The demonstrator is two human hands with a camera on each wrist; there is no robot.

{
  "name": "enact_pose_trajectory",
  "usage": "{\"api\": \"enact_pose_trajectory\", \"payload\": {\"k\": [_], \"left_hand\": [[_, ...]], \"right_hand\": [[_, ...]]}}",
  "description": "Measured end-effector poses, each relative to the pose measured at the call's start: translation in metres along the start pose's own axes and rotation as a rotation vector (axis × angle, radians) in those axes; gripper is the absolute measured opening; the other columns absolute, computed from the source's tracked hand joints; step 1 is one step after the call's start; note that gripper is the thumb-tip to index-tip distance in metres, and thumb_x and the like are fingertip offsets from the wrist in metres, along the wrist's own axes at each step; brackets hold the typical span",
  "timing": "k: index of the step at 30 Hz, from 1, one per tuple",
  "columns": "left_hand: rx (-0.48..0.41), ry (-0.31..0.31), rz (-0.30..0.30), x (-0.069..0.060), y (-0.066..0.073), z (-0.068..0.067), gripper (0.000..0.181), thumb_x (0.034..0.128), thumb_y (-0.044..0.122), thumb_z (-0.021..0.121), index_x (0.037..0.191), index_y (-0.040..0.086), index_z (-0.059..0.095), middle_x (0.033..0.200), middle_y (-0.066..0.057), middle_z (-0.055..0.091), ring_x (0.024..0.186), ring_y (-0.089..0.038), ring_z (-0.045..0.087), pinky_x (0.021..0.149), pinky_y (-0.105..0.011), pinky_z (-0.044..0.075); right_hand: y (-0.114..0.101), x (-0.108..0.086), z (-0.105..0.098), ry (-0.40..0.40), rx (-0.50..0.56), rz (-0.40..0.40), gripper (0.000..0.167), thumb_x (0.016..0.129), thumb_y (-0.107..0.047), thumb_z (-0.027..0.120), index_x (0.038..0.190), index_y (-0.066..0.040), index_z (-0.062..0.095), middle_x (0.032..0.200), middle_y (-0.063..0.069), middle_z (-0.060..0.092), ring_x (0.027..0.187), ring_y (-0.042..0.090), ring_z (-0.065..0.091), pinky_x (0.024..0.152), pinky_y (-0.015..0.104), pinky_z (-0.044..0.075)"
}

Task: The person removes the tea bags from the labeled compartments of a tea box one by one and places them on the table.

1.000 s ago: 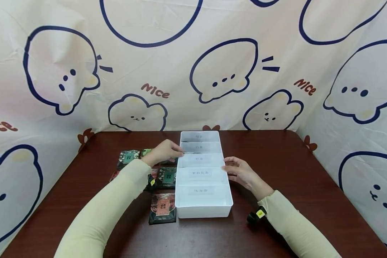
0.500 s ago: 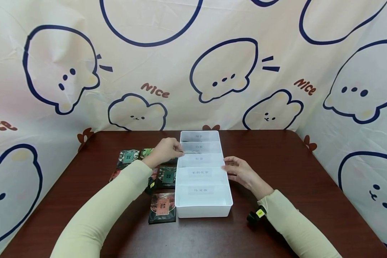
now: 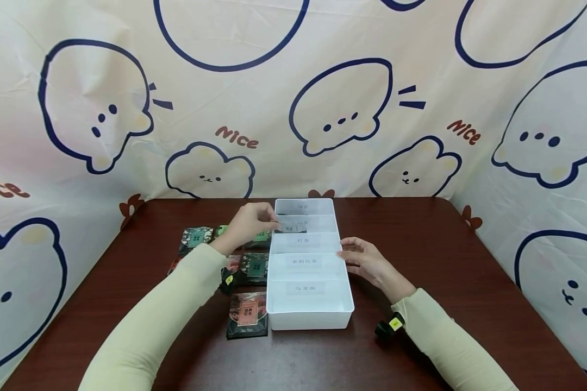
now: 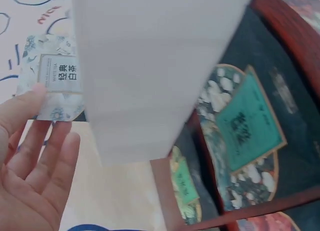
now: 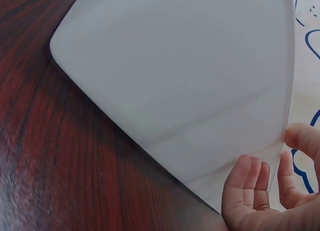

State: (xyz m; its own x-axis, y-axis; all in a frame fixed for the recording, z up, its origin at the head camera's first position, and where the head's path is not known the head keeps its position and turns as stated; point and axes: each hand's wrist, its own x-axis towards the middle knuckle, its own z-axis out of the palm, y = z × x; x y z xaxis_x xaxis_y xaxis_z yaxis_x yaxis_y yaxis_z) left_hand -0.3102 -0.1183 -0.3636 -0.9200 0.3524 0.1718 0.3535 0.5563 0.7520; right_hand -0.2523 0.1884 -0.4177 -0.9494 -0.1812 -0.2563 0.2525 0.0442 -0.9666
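My left hand (image 3: 250, 224) pinches a pale, flower-patterned white tea packet (image 4: 60, 73) between thumb and fingers. The packet hangs at the second compartment from the back of a long white divided box (image 3: 310, 321), its lower part hidden by the box wall in the left wrist view. On the opposite side, my right hand (image 3: 369, 263) rests its fingertips against the box's outer wall and rim, fingers loosely bent. Paper labels with Chinese characters mark the compartments.
Several dark tea packets lie left of the box, including one with a red label (image 3: 247, 315), one with a dark green label (image 3: 255, 268) and one with a teal label (image 3: 194, 238). A printed cloth (image 3: 274, 125) hangs behind the brown table (image 3: 420, 244).
My left hand has risen and turned slightly, and more of the packet's face shows over the second compartment. The right hand and box have stayed in place.
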Motion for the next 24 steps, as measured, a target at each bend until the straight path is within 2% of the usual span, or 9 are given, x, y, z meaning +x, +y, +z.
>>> {"api": "enact_pose_trajectory", "payload": {"k": [6, 11, 14, 18, 24], "left_hand": [[-0.097, 0.071, 0.005, -0.005, 0.010, -0.013, 0.014, 0.0873, 0.024, 0.073, 0.091, 0.013, 0.065, 0.103, -0.004, 0.069, 0.103, -0.021, 0.066, 0.087, -0.042, 0.055], [-0.264, 0.103, 0.028, -0.012, 0.019, -0.027, 0.019, 0.0878, 0.021, 0.073, 0.096, 0.007, 0.063, 0.102, -0.010, 0.069, 0.094, -0.022, 0.069, 0.083, -0.047, 0.056], [-0.338, 0.120, 0.037, -0.018, 0.022, -0.036, 0.020, 0.0880, 0.019, 0.072, 0.098, 0.006, 0.061, 0.102, -0.010, 0.069, 0.087, -0.019, 0.070, 0.079, -0.044, 0.057], [-0.371, 0.148, 0.027, -0.029, 0.023, -0.048, 0.019, 0.0885, 0.019, 0.072, 0.100, 0.007, 0.061, 0.101, -0.008, 0.069, 0.082, -0.015, 0.070, 0.072, -0.037, 0.059], [-0.341, 0.174, 0.013, -0.048, 0.020, -0.063, 0.026, 0.0887, 0.018, 0.071, 0.109, 0.006, 0.059, 0.101, -0.008, 0.071, 0.079, -0.014, 0.069, 0.067, -0.032, 0.059]], "right_hand": [[-0.001, -0.001, 0.000, 0.010, 0.009, 0.010, 0.037, 0.090, -0.012, 0.068, 0.122, -0.005, 0.050, 0.109, 0.006, 0.056, 0.086, 0.014, 0.064, 0.078, 0.029, 0.056], [0.000, 0.000, 0.001, 0.013, 0.021, 0.014, 0.038, 0.090, -0.011, 0.069, 0.122, -0.005, 0.051, 0.109, 0.006, 0.057, 0.087, 0.014, 0.065, 0.078, 0.030, 0.056], [0.000, -0.001, 0.000, 0.007, 0.018, 0.005, 0.039, 0.090, -0.011, 0.068, 0.123, -0.004, 0.050, 0.110, 0.007, 0.057, 0.087, 0.014, 0.065, 0.078, 0.030, 0.056], [0.000, -0.001, 0.000, 0.013, 0.022, 0.007, 0.038, 0.090, -0.011, 0.068, 0.122, -0.004, 0.051, 0.109, 0.006, 0.057, 0.086, 0.014, 0.065, 0.077, 0.029, 0.056], [0.001, -0.001, 0.001, 0.017, 0.020, 0.010, 0.037, 0.090, -0.011, 0.068, 0.122, -0.005, 0.050, 0.110, 0.006, 0.056, 0.087, 0.015, 0.065, 0.077, 0.030, 0.056]]}}
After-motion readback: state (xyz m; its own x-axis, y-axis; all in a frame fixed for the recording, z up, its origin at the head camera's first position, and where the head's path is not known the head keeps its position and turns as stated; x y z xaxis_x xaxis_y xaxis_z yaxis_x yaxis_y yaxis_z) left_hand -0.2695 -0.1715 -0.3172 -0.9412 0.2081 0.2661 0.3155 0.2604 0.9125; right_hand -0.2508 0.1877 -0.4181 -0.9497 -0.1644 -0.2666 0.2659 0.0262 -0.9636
